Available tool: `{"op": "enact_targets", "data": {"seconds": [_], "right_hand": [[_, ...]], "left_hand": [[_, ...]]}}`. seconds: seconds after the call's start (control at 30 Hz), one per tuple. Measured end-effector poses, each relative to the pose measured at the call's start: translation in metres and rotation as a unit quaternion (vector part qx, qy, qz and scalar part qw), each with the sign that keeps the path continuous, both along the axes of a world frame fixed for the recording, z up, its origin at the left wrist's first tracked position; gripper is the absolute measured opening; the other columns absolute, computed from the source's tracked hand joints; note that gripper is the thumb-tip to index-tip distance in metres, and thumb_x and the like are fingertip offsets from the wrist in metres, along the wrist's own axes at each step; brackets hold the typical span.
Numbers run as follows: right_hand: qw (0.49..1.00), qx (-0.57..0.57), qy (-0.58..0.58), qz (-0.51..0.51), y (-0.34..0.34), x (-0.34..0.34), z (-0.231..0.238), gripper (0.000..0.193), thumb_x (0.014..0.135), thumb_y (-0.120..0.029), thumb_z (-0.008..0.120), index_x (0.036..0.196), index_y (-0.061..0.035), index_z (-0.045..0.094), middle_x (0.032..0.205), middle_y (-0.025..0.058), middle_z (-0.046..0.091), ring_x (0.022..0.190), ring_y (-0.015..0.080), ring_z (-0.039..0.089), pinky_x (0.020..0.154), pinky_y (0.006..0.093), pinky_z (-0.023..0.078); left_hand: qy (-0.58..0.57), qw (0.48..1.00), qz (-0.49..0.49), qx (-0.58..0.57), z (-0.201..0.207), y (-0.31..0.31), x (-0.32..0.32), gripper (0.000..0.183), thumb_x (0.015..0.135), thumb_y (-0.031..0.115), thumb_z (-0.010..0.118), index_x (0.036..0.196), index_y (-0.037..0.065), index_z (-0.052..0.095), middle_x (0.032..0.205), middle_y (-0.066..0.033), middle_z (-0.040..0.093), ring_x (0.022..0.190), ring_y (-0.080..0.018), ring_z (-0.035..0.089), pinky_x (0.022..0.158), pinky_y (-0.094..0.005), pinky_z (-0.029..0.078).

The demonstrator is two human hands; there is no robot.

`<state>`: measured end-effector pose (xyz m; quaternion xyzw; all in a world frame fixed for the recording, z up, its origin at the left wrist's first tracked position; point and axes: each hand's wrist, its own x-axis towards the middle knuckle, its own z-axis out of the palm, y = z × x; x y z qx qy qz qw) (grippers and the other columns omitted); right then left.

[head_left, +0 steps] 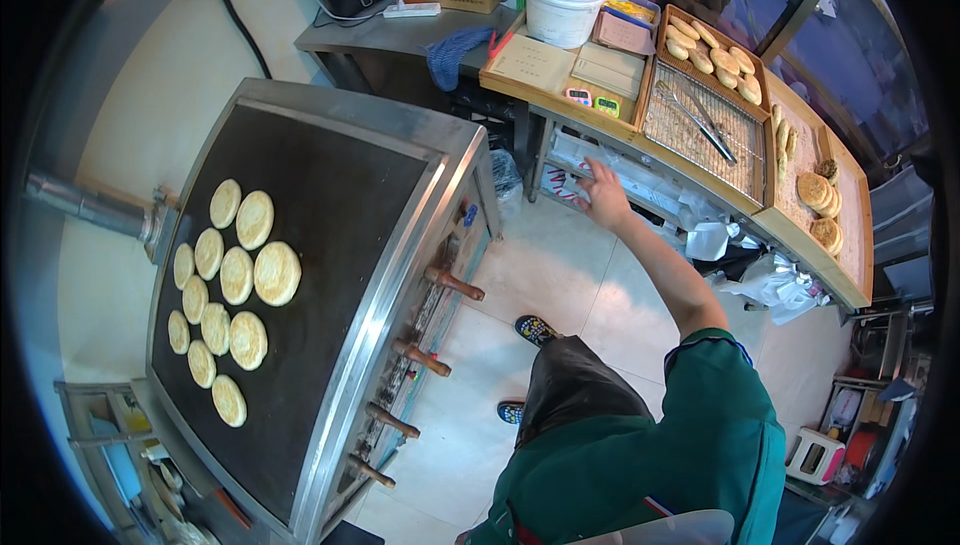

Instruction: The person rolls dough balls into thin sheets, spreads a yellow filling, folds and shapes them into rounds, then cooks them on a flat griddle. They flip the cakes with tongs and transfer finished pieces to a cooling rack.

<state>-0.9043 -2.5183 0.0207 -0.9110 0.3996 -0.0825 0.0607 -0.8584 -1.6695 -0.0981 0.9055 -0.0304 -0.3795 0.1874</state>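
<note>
My right hand [603,195] reaches out in front of the wooden-edged counter [560,97], over the floor as seen from above. Its fingers are apart and nothing is held in them. Nearest to it on the counter lie a pink-and-white timer [579,97] and a green timer [606,105], both apart from the hand. My left hand is out of the picture. At the left stands a large dark griddle [340,195] with a steel rim. Several round, pale-golden flatbreads [277,274] lie flat on its left half.
Wooden handles [455,283] stick out of the griddle's side. On the counter are a white bucket [565,7], a wire rack [690,125] with metal tongs [712,130], a tray of breads [725,63] and stacked flatbreads [818,193]. Plastic bags [775,285] hang below.
</note>
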Motion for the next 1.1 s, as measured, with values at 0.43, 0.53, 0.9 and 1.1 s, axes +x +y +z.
{"op": "enact_targets", "data": {"seconds": [0.43, 0.53, 0.9, 1.1], "right_hand": [[0.900, 0.165, -0.402, -0.031, 0.002, 0.129, 0.058, 0.038, 0.086, -0.005, 0.072, 0.123, -0.0056, 0.062, 0.120, 0.0166, 0.057, 0.094, 0.0265, 0.066, 0.083, 0.0345, 0.056], [0.895, 0.108, -0.412, 0.132, 0.086, 0.198, 0.115, 0.038, 0.088, -0.002, 0.071, 0.124, -0.0054, 0.062, 0.117, 0.0134, 0.057, 0.085, 0.0210, 0.065, 0.074, 0.0311, 0.056], [0.734, 0.175, -0.374, 0.540, 0.556, 0.275, 0.200, 0.039, 0.084, -0.003, 0.070, 0.123, -0.0033, 0.064, 0.125, 0.0138, 0.056, 0.099, 0.0259, 0.064, 0.081, 0.0334, 0.055], [0.664, 0.365, -0.266, 0.595, 0.790, 0.314, 0.204, 0.037, 0.086, 0.001, 0.068, 0.123, -0.0019, 0.063, 0.128, 0.0108, 0.055, 0.097, 0.0181, 0.062, 0.075, 0.0282, 0.052]], "left_hand": [[0.024, 0.933, 0.328, -0.145, 0.027, -0.063, 0.057, 0.024, 0.093, 0.019, 0.060, 0.111, 0.003, 0.065, 0.103, -0.0094, 0.070, 0.086, -0.0239, 0.070, 0.074, -0.0412, 0.054], [-0.021, 0.956, 0.267, -0.121, 0.031, -0.030, 0.042, 0.027, 0.092, 0.011, 0.053, 0.114, -0.002, 0.063, 0.104, -0.0156, 0.070, 0.085, -0.0249, 0.070, 0.079, -0.0418, 0.054], [-0.091, 0.942, 0.317, -0.054, -0.017, 0.186, -0.203, 0.026, 0.092, 0.027, 0.066, 0.102, 0.003, 0.070, 0.088, -0.0209, 0.072, 0.079, -0.0388, 0.069, 0.069, -0.0447, 0.054], [-0.103, 0.914, 0.389, 0.056, -0.004, 0.290, -0.202, 0.026, 0.092, 0.025, 0.061, 0.104, 0.003, 0.070, 0.101, -0.0215, 0.069, 0.093, -0.0403, 0.067, 0.084, -0.0449, 0.055]]}}
